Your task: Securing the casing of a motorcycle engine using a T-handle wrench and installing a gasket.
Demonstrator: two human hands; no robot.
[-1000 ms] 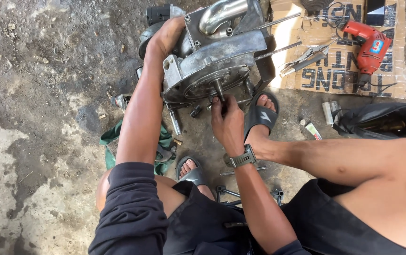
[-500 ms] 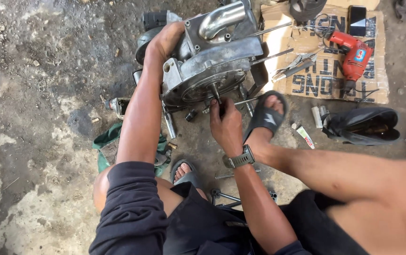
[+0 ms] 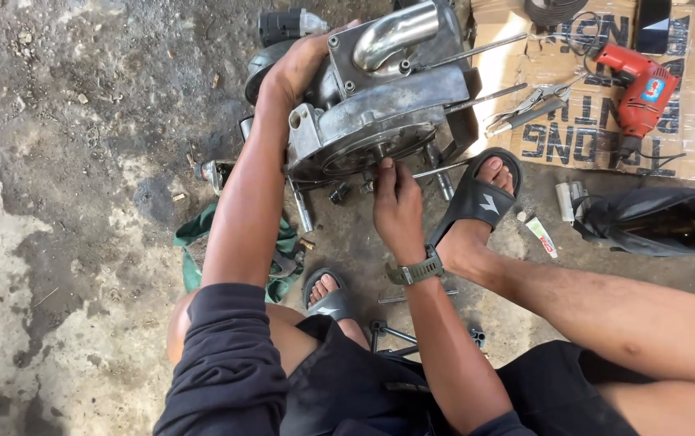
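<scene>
Engine (image 3: 380, 105): grey metal casing w/ curved chrome pipe on top, tilted on concrete floor (image 3: 81, 242), between the person's knees and the cardboard; long studs stick out to its right
Left hand (image 3: 303, 69): clamped over engine's upper-left edge, fingers curled round casing, arm straight down from shoulder
Right hand (image 3: 396, 206): at engine's lower face, fingertips pinched together on a small part by the central shaft; what's in the pinch too small to tell. Watch (image 3: 416, 270) on wrist
Feet: black sandals, right one (image 3: 476, 198) just beside engine, left one (image 3: 329, 295) tucked near body
Green rag (image 3: 202, 242): on floor under left arm, partly hidden
Loose bits: bolts & small parts on floor below engine, near right hand
Cardboard (image 3: 670, 137): flattened, right of engine; holds red drill (image 3: 638, 89) and pliers (image 3: 529, 109)
Black bag (image 3: 654, 222): open, on floor well right of the hands
Small tube (image 3: 541, 236): lying between right sandal & bag
</scene>
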